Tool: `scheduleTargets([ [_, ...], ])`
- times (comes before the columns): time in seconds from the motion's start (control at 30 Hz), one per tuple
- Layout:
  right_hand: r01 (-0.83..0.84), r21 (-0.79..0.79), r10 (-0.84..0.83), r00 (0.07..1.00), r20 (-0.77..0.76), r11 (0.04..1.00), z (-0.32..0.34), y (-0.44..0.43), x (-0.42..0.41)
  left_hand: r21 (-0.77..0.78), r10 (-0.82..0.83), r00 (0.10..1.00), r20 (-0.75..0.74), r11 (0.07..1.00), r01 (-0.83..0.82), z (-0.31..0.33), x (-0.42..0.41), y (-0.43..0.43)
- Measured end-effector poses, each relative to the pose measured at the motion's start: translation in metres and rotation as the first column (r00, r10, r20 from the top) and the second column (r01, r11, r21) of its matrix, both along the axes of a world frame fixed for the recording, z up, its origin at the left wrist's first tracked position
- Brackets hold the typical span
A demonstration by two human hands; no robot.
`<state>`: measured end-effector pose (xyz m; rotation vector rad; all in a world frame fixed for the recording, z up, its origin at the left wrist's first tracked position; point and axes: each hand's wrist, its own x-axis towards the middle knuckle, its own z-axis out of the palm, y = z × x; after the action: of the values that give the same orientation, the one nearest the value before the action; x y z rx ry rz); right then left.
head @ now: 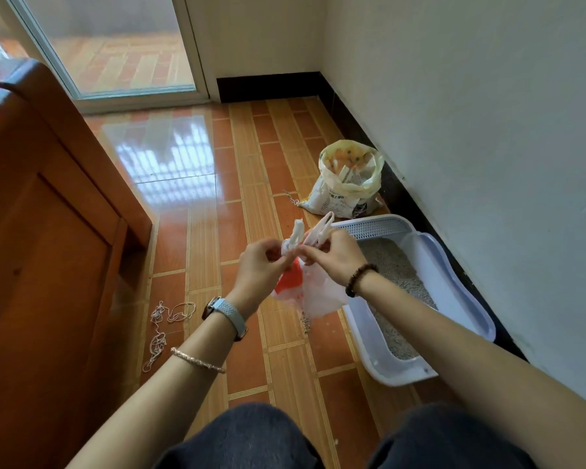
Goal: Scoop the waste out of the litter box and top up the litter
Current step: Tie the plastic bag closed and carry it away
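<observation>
A wooden cabinet [48, 231] stands at the left, with loose string [163, 319] on the tiled floor beside it. At centre, the left hand [261, 262] and right hand [335, 257] each pinch a handle of a small plastic bag [322, 292], apparently knotting the waste inside. Right, against the wall, sits the litter box [467, 299], with an open litter sack [349, 184] beyond it. The next move probably calls for pulling the knot tight, then pouring in fresh litter.

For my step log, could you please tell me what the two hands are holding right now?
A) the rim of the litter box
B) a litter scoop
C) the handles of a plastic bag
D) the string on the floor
C: the left hand and right hand both pinch the handles of the plastic bag.
</observation>
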<state>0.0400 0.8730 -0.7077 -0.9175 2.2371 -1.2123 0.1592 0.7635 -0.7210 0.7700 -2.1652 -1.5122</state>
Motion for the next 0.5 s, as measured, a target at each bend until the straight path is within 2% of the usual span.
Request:
scheduleTargets([
  [0.1,-0.014,0.019,0.017,0.991,-0.135,1.000,0.005,-0.002,0.000,-0.018,-0.043,0.999,-0.019,0.999,0.042,0.002,-0.003,0.000],
  [0.2,-0.081,0.048,0.090,0.968,-0.236,0.996,0.005,-0.004,-0.002,-0.058,-0.072,0.997,0.025,0.996,0.073,0.004,-0.007,0.002],
  [0.33,-0.204,0.025,0.206,0.965,-0.161,0.979,0.006,-0.003,-0.005,-0.030,-0.086,0.994,0.068,0.996,0.088,0.005,-0.011,-0.003],
  [0.43,-0.307,0.033,0.308,0.936,-0.169,0.951,0.008,0.000,-0.005,0.014,-0.113,0.991,0.070,0.994,0.112,0.005,-0.009,-0.008],
  [0.5,-0.306,0.013,0.303,0.935,-0.181,0.952,0.005,0.000,-0.006,0.048,-0.132,0.988,0.078,0.990,0.129,0.005,-0.009,-0.009],
])
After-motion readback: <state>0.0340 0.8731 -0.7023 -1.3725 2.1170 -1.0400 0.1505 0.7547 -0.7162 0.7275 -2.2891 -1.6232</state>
